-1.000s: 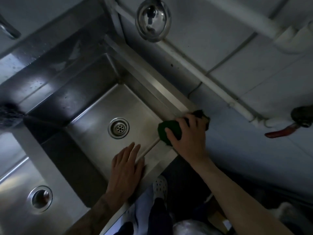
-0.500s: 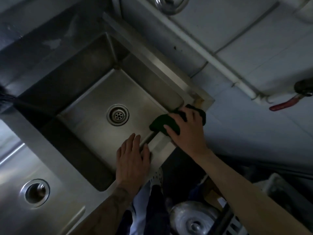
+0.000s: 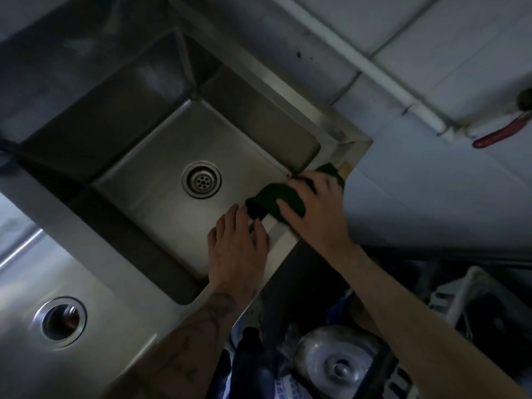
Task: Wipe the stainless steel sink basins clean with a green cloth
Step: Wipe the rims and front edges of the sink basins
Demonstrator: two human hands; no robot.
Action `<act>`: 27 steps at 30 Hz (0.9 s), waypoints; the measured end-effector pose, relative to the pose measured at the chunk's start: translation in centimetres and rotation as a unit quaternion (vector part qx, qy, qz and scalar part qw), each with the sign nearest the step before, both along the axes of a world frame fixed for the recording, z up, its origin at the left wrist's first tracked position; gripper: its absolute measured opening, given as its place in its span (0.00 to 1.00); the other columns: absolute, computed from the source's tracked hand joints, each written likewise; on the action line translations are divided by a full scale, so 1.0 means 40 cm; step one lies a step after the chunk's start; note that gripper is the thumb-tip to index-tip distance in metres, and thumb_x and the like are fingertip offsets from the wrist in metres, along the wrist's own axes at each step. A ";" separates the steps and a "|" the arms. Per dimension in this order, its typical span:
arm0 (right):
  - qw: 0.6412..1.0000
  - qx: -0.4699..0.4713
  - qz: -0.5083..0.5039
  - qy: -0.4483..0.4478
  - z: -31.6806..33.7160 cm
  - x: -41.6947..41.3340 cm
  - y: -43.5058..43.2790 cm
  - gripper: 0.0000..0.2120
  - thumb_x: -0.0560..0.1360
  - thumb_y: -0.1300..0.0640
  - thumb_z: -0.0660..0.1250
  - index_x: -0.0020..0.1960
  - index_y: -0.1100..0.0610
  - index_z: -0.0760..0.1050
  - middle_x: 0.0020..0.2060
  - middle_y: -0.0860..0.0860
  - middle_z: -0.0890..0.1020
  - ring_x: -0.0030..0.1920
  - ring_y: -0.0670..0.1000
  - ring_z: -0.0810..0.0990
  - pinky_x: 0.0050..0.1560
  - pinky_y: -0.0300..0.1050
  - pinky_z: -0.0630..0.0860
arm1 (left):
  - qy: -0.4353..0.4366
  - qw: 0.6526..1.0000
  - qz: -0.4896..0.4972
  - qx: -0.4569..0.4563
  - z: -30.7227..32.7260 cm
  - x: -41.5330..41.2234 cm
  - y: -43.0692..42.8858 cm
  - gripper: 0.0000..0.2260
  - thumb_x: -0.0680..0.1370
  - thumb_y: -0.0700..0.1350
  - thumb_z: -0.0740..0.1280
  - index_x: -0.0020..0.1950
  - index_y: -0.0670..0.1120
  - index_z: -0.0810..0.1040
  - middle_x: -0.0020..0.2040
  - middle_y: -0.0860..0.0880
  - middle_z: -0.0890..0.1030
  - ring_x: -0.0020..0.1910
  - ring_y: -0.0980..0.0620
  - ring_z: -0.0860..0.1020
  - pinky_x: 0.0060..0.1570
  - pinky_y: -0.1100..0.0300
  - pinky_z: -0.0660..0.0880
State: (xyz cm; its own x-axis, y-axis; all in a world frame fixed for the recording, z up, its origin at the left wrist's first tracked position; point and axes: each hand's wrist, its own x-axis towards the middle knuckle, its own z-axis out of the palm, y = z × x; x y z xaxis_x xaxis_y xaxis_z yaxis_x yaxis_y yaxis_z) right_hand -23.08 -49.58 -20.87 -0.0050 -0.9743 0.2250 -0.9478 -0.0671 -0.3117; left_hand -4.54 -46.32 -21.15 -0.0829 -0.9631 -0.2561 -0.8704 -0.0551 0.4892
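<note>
Pressing green cloth (image 3: 266,198) onto sink rim (image 3: 280,240) w/ my right grip (image 3: 315,210), fingers curled over it. Cloth is bunched under that grip, at basin (image 3: 161,168) edge. Left grip (image 3: 237,249) lies flat on rim, fingers straight, just beside cloth. Drain (image 3: 201,179) sits beyond left grip.

sink basin (image 3: 161,156): brushed steel, dull sheen | cloth (image 3: 273,200): dark green, nubby fabric | wall tiles (image 3: 460,53): smooth, glazed

We find the drain (image 3: 202,180) central in the basin (image 3: 138,105). On the basin's near rim the left hand (image 3: 236,249) rests flat; towards the basin's right corner the right hand (image 3: 313,214) grips the cloth (image 3: 264,201). A second basin (image 3: 28,283) lies left.
</note>
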 end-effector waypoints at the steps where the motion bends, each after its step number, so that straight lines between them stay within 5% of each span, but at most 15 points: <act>1: 1.000 -0.005 -0.022 0.008 -0.003 -0.028 -0.041 0.21 0.79 0.41 0.67 0.62 0.56 0.81 0.59 0.58 0.79 0.58 0.61 0.76 0.59 0.54 0.69 | -0.004 1.000 0.003 -0.003 0.000 -0.001 0.000 0.23 0.85 0.56 0.52 0.76 0.47 0.70 0.76 0.47 0.73 0.74 0.47 0.70 0.72 0.47 0.67; 7: 0.987 -0.019 -0.162 0.011 0.009 -0.076 -0.140 0.23 0.79 0.39 0.65 0.64 0.55 0.80 0.63 0.59 0.78 0.59 0.63 0.76 0.56 0.52 0.69 | -0.004 0.999 0.014 -0.034 -0.006 -0.004 -0.004 0.25 0.84 0.57 0.51 0.73 0.46 0.73 0.74 0.46 0.75 0.72 0.46 0.73 0.70 0.46 0.70; 14: 0.999 -0.024 0.020 -0.021 -0.005 0.015 0.007 0.19 0.77 0.44 0.71 0.61 0.56 0.81 0.59 0.57 0.78 0.59 0.56 0.71 0.59 0.54 0.69 | 0.005 0.999 0.024 -0.034 -0.002 -0.004 0.001 0.25 0.84 0.57 0.48 0.74 0.46 0.72 0.73 0.46 0.75 0.72 0.46 0.73 0.70 0.48 0.69; 21: 0.988 -0.023 -0.151 -0.030 0.004 -0.006 -0.077 0.21 0.78 0.40 0.68 0.62 0.55 0.80 0.61 0.59 0.77 0.58 0.62 0.74 0.57 0.52 0.70 | 0.044 0.997 0.043 -0.055 -0.005 0.003 0.006 0.21 0.85 0.53 0.54 0.75 0.45 0.71 0.72 0.46 0.75 0.70 0.47 0.73 0.70 0.49 0.69; 27: 0.997 0.018 0.066 -0.038 0.007 0.117 0.130 0.19 0.80 0.42 0.68 0.64 0.53 0.79 0.62 0.55 0.76 0.62 0.58 0.73 0.62 0.53 0.69 | 0.063 0.993 0.052 -0.089 0.033 0.085 0.054 0.18 0.86 0.47 0.60 0.74 0.44 0.72 0.71 0.44 0.77 0.69 0.44 0.74 0.71 0.47 0.71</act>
